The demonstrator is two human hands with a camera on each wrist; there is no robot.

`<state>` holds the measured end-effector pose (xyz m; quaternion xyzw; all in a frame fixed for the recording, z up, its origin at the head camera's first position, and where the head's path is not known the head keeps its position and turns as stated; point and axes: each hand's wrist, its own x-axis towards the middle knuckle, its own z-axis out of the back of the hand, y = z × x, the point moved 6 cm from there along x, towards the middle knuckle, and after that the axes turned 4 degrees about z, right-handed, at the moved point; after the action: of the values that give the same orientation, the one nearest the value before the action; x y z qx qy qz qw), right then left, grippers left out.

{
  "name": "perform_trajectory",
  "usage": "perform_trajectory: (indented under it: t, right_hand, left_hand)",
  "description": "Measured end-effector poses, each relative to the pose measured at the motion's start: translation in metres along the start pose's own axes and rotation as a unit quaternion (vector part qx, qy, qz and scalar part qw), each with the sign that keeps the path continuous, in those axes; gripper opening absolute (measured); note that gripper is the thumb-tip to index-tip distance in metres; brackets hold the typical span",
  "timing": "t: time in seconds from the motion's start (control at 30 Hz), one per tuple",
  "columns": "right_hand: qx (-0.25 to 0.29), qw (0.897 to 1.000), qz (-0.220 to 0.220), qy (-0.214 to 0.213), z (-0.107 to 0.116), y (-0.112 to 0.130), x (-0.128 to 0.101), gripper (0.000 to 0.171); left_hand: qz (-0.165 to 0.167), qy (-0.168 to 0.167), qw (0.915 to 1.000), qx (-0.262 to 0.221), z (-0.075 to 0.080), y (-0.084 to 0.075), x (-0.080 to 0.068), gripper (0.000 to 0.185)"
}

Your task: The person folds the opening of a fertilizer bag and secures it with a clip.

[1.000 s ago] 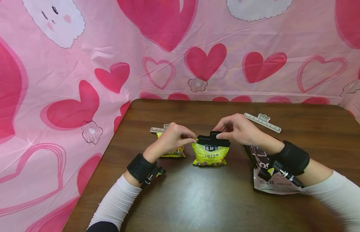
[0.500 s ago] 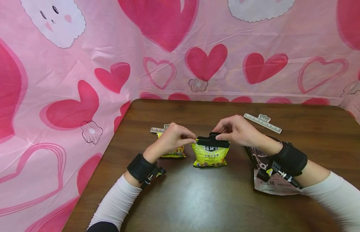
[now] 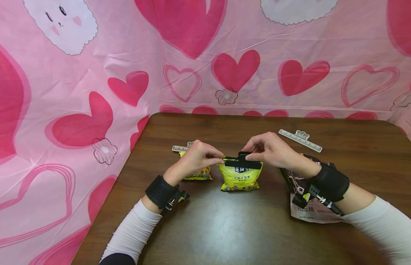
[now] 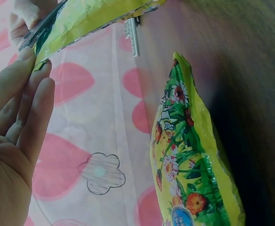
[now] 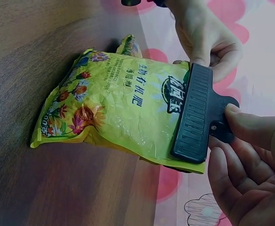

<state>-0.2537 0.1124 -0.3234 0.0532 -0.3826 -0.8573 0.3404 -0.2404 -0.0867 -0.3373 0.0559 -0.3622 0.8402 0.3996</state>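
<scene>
A yellow bag (image 3: 240, 178) printed with flowers stands upright on the table in the middle of the head view. Across its top edge sits a black bag clip (image 5: 194, 115), its long jaw bar over the bag's mouth. My right hand (image 3: 269, 149) pinches the clip's handle between thumb and fingers. At the bag's upper left corner my left hand (image 3: 202, 158) pinches the edge of the bag, as the left wrist view also shows. A second yellow flowered bag (image 4: 189, 150) stands just left, partly hidden behind my left hand in the head view.
A white clip with a ruler-like pattern (image 3: 299, 140) lies at the back right of the brown table (image 3: 218, 228). Another white clip (image 3: 182, 148) lies behind the second bag. A dark and pink pouch (image 3: 316, 215) lies under my right forearm. A pink heart-print cloth (image 3: 268, 36) hangs behind.
The black clip and my right hand have come down slightly and the clip's bar has tipped toward the bag's front. My left hand has stayed at the corner.
</scene>
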Motion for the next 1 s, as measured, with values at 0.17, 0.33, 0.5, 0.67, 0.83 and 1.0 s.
perform_trajectory:
  t: [0.17,0.33,0.5,0.67,0.83,1.0]
  right_hand:
    - [0.005,1.000,0.001,0.003,-0.0007,-0.0004,0.0000,0.018]
    - [0.013,1.000,-0.003,0.006,-0.0012,-0.0012,0.0002,0.018]
    - [0.019,1.000,-0.002,0.008,-0.0013,-0.0014,0.0001,0.018]
    - [0.022,1.000,0.000,0.011,-0.0016,-0.0015,-0.0001,0.018]
    - [0.016,1.000,0.008,0.013,-0.0016,-0.0018,-0.0005,0.019]
    - [0.011,1.000,0.010,0.013,-0.0014,-0.0020,-0.0012,0.020]
  left_hand:
    - [0.001,0.002,1.0000,0.000,-0.0003,0.0001,0.0001,0.010]
    - [0.001,0.002,1.0000,-0.002,0.0000,-0.0002,-0.0001,0.011]
    - [0.001,0.003,1.0000,-0.001,-0.0008,0.0004,0.0002,0.010]
    - [0.000,0.004,1.0000,-0.002,-0.0006,-0.0001,0.0002,0.011]
    - [0.001,0.005,1.0000,-0.006,-0.0001,-0.0010,-0.0004,0.011]
    - [0.002,0.006,1.0000,-0.007,-0.0006,-0.0006,-0.0002,0.011]
